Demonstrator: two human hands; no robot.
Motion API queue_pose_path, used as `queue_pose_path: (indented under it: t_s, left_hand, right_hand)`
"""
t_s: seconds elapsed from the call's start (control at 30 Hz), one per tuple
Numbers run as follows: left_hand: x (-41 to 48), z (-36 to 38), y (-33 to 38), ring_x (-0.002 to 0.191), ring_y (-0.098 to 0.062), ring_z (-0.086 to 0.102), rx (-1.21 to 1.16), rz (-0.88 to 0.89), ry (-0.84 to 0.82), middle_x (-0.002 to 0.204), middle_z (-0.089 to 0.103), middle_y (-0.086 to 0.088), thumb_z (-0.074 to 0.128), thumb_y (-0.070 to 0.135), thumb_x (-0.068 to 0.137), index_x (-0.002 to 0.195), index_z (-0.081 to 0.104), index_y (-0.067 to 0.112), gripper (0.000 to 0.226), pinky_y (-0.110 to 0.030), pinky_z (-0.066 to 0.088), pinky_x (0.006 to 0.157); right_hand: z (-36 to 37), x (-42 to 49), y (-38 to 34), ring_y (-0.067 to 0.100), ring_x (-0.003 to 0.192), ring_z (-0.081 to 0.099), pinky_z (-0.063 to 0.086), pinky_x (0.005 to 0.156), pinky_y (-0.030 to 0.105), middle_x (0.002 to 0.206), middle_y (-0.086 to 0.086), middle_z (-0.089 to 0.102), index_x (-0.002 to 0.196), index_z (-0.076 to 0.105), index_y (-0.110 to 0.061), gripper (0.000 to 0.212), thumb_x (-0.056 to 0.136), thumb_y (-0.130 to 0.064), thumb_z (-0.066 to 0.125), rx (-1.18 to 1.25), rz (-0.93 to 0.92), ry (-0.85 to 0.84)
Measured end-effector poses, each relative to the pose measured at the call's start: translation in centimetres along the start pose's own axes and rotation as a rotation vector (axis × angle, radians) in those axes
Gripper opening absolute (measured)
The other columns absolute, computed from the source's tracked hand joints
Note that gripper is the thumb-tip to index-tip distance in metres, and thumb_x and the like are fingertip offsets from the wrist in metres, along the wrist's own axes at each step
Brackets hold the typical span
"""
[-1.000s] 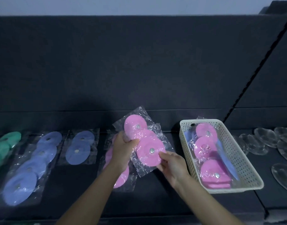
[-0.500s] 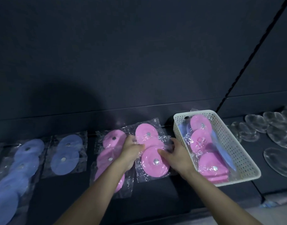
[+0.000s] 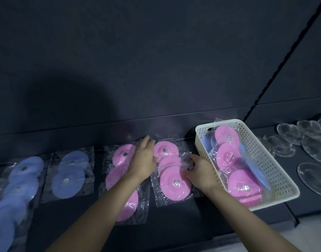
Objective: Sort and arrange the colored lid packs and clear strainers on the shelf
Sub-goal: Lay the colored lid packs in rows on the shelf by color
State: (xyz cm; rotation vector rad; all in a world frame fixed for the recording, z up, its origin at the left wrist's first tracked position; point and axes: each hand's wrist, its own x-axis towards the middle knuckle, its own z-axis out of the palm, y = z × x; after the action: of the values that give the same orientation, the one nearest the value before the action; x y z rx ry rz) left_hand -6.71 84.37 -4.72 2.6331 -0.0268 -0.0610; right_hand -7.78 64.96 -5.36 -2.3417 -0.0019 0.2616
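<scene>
A pack of pink lids (image 3: 171, 176) in clear plastic lies flat on the dark shelf (image 3: 177, 220). My right hand (image 3: 198, 172) pinches its wrapper at the right edge. My left hand (image 3: 144, 161) lies with straight fingers over the pack's left edge and over a second pink pack (image 3: 123, 180) beside it. Two packs of blue lids (image 3: 68, 176) (image 3: 16, 193) lie farther left. A white perforated basket (image 3: 276, 180) to the right holds more pink lid packs (image 3: 236, 171) and a blue one (image 3: 254, 170).
Several clear strainers (image 3: 312, 148) sit on the shelf at the far right, beyond the basket. The shelf's dark back wall (image 3: 156, 70) rises behind everything. A pale floor strip (image 3: 310, 231) shows below the shelf's front edge at bottom right.
The pink pack held in the air a second ago now lies on the shelf right of the other pink pack. My left hand has opened flat on it; my right hand still holds the wrapper.
</scene>
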Motion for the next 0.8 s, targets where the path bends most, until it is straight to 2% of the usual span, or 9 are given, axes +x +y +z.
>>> queue_pose_path:
  t_s: [0.07,0.17,0.3,0.37,0.47,0.57,0.67,0.73,0.8]
  left_hand:
    - [0.0,0.1,-0.1,0.147,-0.02,0.004,0.075,0.143,-0.144,0.16,0.007,0.001,0.051,0.03,0.096,0.148,0.027,0.019,0.058,-0.032,0.013,0.117]
    - [0.1,1.0,-0.7,0.147,-0.016,-0.001,0.227,0.202,-0.316,0.16,0.001,0.006,0.036,0.047,0.098,0.152,0.012,0.026,0.062,-0.034,0.006,0.119]
    - [0.0,1.5,-1.7,0.147,-0.013,0.002,0.341,0.209,-0.31,0.16,-0.001,0.007,0.027,0.052,0.098,0.152,0.004,0.028,0.064,-0.038,0.004,0.118]
    - [-0.1,1.4,-2.0,0.147,-0.014,0.005,0.348,0.201,-0.293,0.161,0.001,0.006,0.027,0.052,0.098,0.152,0.004,0.029,0.064,-0.038,0.006,0.118]
    - [-0.4,1.3,-1.9,0.147,-0.017,0.011,0.306,0.185,-0.258,0.16,0.006,0.002,0.03,0.052,0.098,0.152,0.005,0.03,0.063,-0.035,0.011,0.118]
    - [-1.0,0.9,-1.7,0.146,-0.019,0.016,0.23,0.169,-0.221,0.16,0.011,0.001,0.034,0.05,0.098,0.152,0.01,0.03,0.062,-0.034,0.018,0.116]
    - [-2.1,0.0,-1.8,0.145,-0.019,0.018,0.162,0.134,-0.156,0.159,0.014,0.002,0.039,0.044,0.098,0.151,0.017,0.024,0.06,-0.032,0.022,0.114]
    - [-3.1,-0.6,-2.0,0.145,-0.015,0.015,0.141,0.14,-0.111,0.159,0.015,0.003,0.041,0.043,0.098,0.15,0.02,0.023,0.059,-0.03,0.021,0.114]
    - [-4.3,-1.1,-2.4,0.146,-0.011,0.011,0.126,0.173,-0.089,0.158,0.016,0.005,0.043,0.043,0.097,0.149,0.024,0.022,0.059,-0.026,0.016,0.114]
  right_hand:
    - [0.3,0.0,-0.1,0.007,0.062,0.054,0.037,0.046,0.008,0.079,0.0,0.061,0.09,0.055,-0.018,0.02,0.076,-0.01,0.068,-0.004,-0.003,-0.061]
    - [0.9,0.0,-0.1,0.013,0.076,0.056,0.039,0.056,0.013,0.099,0.003,0.055,0.091,0.048,-0.023,0.035,0.071,-0.026,0.076,-0.057,0.019,-0.159]
    - [1.0,0.2,-0.9,0.014,0.086,0.052,0.044,0.072,0.02,0.106,0.002,0.048,0.103,0.052,-0.018,0.043,0.071,-0.026,0.079,-0.085,0.025,-0.181]
    - [0.9,0.3,-1.3,0.013,0.091,0.05,0.041,0.074,0.014,0.11,0.001,0.045,0.12,0.051,-0.015,0.055,0.073,-0.022,0.079,-0.066,0.025,-0.21]
    - [0.6,0.3,-1.4,0.013,0.091,0.056,0.046,0.069,0.008,0.114,0.004,0.059,0.127,0.051,-0.008,0.062,0.072,-0.008,0.079,0.085,0.029,-0.215]
    - [0.4,-0.1,-0.8,0.017,0.106,0.059,0.048,0.094,0.025,0.122,0.004,0.058,0.137,0.048,-0.013,0.073,0.071,-0.004,0.077,0.097,0.01,-0.183]
    - [0.1,-1.2,-0.1,0.028,0.13,0.042,0.037,0.107,0.028,0.145,0.009,0.033,0.141,0.043,-0.029,0.081,0.07,-0.018,0.08,-0.099,-0.178,-0.129]
    - [0.2,-2.2,0.3,0.031,0.142,0.017,0.026,0.116,0.039,0.156,0.009,0.014,0.144,0.034,-0.038,0.088,0.07,-0.031,0.08,-0.253,-0.357,-0.208]
    - [0.8,-3.2,0.7,0.029,0.146,-0.003,0.013,0.119,0.045,0.16,0.002,-0.002,0.146,0.024,-0.043,0.09,0.072,-0.045,0.076,-0.42,-0.42,-0.289]
